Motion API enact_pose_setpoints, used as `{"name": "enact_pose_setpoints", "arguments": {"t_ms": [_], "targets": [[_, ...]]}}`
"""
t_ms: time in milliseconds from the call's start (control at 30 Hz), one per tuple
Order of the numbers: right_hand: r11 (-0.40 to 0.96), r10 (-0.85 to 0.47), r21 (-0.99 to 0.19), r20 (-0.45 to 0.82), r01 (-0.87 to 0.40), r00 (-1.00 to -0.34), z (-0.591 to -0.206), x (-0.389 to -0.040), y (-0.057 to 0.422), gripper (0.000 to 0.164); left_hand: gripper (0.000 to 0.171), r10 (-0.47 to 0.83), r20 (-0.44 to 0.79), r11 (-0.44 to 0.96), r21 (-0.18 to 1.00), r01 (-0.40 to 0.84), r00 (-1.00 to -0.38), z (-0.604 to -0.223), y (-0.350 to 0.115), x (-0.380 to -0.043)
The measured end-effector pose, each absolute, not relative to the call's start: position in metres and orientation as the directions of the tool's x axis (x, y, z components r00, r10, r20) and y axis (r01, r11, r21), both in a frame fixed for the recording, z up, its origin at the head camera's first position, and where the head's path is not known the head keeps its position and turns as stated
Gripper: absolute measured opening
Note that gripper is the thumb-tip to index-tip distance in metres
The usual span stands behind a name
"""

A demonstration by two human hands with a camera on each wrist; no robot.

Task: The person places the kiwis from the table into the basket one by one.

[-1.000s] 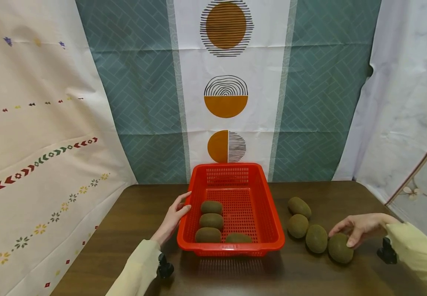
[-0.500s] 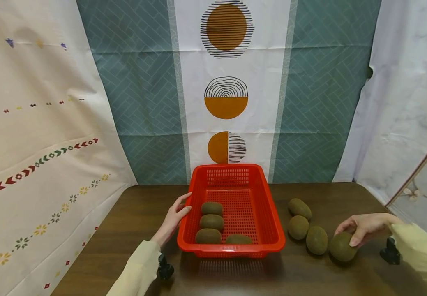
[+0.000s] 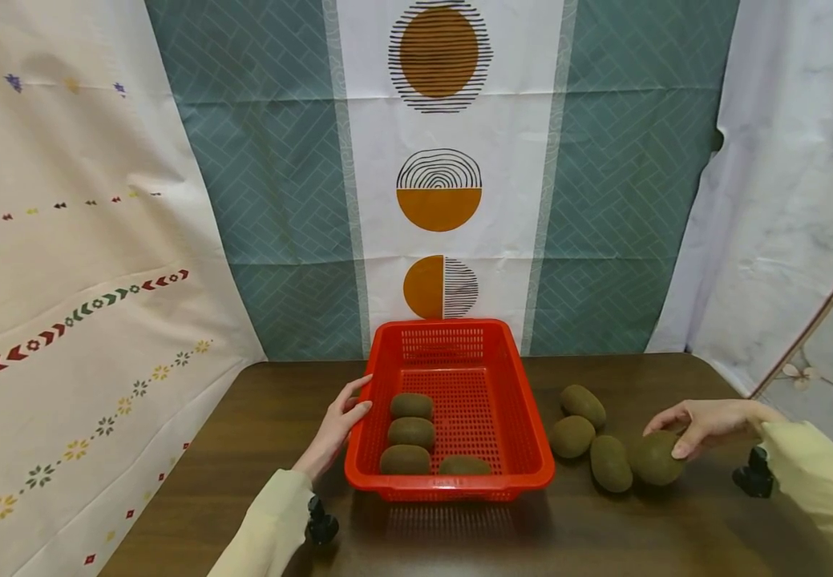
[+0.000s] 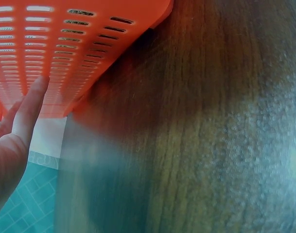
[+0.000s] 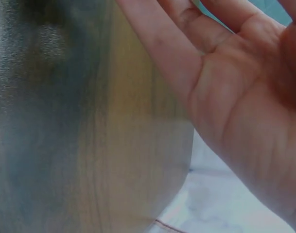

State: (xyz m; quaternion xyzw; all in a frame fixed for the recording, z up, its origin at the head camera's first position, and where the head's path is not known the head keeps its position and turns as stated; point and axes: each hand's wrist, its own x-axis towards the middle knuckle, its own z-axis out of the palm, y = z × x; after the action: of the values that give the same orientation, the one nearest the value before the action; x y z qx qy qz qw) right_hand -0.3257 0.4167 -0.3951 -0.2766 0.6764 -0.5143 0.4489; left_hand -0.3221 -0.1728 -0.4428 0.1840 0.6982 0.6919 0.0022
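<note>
Held kiwifruit (image 3: 653,462): had moved leftward and farther from the wearer since the earlier frame; it sat just beside the nearest loose kiwifruit (image 3: 611,465), contact unclear.
Right hand (image 3: 712,422): had travelled with it, thumb and fingers curved around the fruit.
Slanting row: the nearest and the middle loose kiwifruit (image 3: 572,437) had also shifted slightly left; the farthest loose kiwifruit (image 3: 584,405) completed the row on the tabletop (image 3: 272,433), right of the basket (image 3: 452,482).
Left hand (image 3: 337,425): fingers extended, thumb well apart, touching the basket's left side.
Red perforated basket: bore a column of three kiwifruit (image 3: 411,433) along its left wall; a fourth kiwifruit (image 3: 464,466) lay at the near wall.
Backdrop: a green-and-white curtain (image 3: 279,200) hung behind.
</note>
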Motion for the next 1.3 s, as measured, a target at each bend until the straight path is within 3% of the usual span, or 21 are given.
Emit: {"name": "enact_pose_setpoints", "arguments": {"t_ms": [167, 367, 633, 900, 1300], "targets": [[0.33, -0.823, -0.944, -0.303, 0.03, -0.48, -0.388, -0.327, 0.416, 0.04, 0.048, 0.278, 0.297, -0.036, 0.954, 0.299, -0.914, -0.443, -0.173, -0.323], [0.304, -0.824, -0.952, -0.251, -0.023, -0.508, -0.379, -0.332, 0.408, 0.039, 0.048, 0.238, 0.199, -0.028, 0.98, 0.198, -0.951, -0.44, -0.172, -0.322], [0.348, -0.709, -0.93, -0.176, -0.121, -0.683, -0.373, -0.334, 0.388, 0.041, 0.046, 0.225, 0.179, -0.035, 0.984, 0.176, -0.958, -0.44, -0.172, -0.323], [0.366, -0.573, -0.912, -0.063, -0.187, -0.817, -0.375, -0.337, 0.367, 0.05, 0.047, 0.229, 0.2, -0.033, 0.98, 0.197, -0.953, -0.442, -0.171, -0.324], [0.393, -0.36, -0.882, 0.114, -0.261, -0.926, -0.37, -0.343, 0.325, 0.05, 0.049, 0.264, 0.161, -0.053, 0.987, 0.152, -0.951, -0.421, -0.17, -0.311]]}}
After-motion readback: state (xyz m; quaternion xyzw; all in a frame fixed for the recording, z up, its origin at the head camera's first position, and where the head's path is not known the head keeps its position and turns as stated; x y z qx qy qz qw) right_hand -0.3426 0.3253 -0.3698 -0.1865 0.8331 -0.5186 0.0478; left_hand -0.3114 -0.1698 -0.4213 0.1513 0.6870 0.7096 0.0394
